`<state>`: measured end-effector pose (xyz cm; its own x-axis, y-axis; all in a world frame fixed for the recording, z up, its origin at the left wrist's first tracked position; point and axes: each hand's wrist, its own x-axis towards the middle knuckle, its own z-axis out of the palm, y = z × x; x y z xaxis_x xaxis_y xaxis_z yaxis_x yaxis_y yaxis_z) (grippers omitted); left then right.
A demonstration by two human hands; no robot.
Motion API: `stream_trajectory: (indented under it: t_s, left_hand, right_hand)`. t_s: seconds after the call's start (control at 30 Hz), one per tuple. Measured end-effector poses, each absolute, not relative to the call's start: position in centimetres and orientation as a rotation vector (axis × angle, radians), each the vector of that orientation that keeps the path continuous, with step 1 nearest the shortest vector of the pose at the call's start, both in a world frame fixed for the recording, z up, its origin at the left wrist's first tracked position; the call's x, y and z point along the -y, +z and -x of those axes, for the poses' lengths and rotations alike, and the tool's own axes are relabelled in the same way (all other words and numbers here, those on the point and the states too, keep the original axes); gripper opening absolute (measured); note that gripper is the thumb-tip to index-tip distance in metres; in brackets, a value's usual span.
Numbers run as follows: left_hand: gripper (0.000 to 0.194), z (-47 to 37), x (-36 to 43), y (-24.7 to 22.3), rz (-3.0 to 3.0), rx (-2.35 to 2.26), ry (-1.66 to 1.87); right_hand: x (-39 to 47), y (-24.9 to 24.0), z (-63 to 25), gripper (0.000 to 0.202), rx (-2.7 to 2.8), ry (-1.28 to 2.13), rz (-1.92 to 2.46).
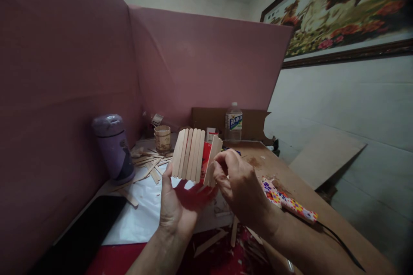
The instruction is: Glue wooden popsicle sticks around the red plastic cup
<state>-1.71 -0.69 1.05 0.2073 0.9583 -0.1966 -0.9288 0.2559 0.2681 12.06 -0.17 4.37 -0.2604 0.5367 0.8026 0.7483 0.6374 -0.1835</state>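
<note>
In front of me my left hand (180, 206) grips a red container from below and the left, its fingers wrapped behind. Wooden craft sticks (189, 154) stand side by side over the container's outside. Between two groups of them a strip of the bare red container (205, 159) shows. My right hand (234, 176) is closed in a pinch at the sticks on the right (213, 159), thumb and forefinger touching or very near them. What sits between those fingertips is hidden.
Loose craft sticks (154, 167) lie on white paper (129, 223) at left, near a purple flask (114, 148) and a stick-covered cup (162, 139). A plastic bottle (234, 122) stands behind. A flower-patterned, corded tool (295, 207), seemingly a glue gun, lies at right.
</note>
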Motion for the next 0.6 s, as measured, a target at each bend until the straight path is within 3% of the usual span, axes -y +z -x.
stream_trajectory:
  t_s: [0.1, 0.3, 0.43, 0.6]
  left_hand:
    - [0.063, 1.8, 0.7, 1.1, -0.112, -0.332, 1.310]
    - [0.062, 1.7, 0.7, 1.2, -0.084, -0.370, 1.290]
    - [0.057, 1.6, 0.7, 1.0, -0.105, -0.300, 1.275]
    - [0.051, 1.5, 0.7, 0.9, -0.189, -0.288, 1.273]
  right_hand:
    - [-0.4, 5.2, -13.0, 0.011, 1.760, -0.270, 1.051]
    - [-0.7, 6.1, -14.0, 0.004, 1.649, 0.328, 0.916]
    - [-0.3, 6.6, -13.8, 0.015, 1.759, 0.225, 0.907]
    - [-0.3, 7.3, -13.5, 0.013, 1.880, 0.001, 0.890]
